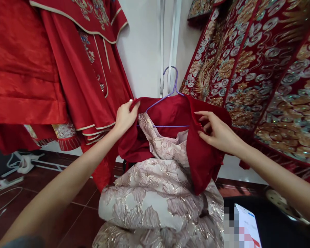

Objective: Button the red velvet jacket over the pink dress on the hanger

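Note:
A dark red jacket (pixel 167 106) hangs over a purple hanger (pixel 175 82), on top of a pale floral brocade dress (pixel 155 193) with a metallic sheen. My left hand (pixel 126 117) pinches the jacket's edge at its left shoulder side, thumb and fingers closed on the cloth. On the other side, my right hand (pixel 214 132) lies against the jacket's front edge with the fingers curved and apart; whether it grips the cloth cannot be made out. One strap of the dress shows on the hanger's left end.
Red garments (pixel 93 69) with cream piping hang at left. Heavily embroidered red garments (pixel 243 69) hang at right. White poles (pixel 167 44) stand behind the hanger. A phone (pixel 248 225) lies at lower right. Cables (pixel 5 198) and a white rack base (pixel 51 166) are on the tiled floor.

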Action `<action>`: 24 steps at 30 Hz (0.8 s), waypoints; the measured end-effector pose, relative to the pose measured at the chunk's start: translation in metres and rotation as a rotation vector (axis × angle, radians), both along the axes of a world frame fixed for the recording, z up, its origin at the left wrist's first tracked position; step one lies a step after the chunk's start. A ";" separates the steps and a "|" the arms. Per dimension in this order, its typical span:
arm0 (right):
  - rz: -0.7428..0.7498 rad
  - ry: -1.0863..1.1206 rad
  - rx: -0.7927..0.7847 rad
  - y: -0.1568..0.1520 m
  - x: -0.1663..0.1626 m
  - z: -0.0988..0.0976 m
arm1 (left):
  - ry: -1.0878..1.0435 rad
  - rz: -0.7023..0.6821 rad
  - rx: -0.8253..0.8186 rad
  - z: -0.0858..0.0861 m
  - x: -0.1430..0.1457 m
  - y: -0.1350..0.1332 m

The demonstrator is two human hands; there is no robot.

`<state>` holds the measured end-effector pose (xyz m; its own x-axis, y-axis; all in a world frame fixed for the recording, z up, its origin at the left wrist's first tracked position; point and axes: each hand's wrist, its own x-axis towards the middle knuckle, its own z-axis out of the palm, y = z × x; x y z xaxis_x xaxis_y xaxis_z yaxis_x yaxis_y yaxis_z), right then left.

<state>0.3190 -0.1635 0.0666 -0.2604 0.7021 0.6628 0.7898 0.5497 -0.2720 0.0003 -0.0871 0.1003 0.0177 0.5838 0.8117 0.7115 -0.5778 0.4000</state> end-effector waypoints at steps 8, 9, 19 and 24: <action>0.117 0.055 0.001 0.003 -0.029 -0.003 | 0.500 -0.258 -0.261 -0.045 0.091 -0.025; 0.125 0.054 -0.013 0.002 -0.029 -0.003 | 0.496 -0.206 -0.265 -0.052 0.090 -0.021; 0.213 0.210 -0.158 0.008 -0.033 -0.016 | 0.121 -0.396 0.035 -0.066 0.074 -0.028; 0.244 0.243 -0.056 -0.004 -0.048 -0.010 | -0.013 -0.296 0.060 -0.070 0.076 -0.038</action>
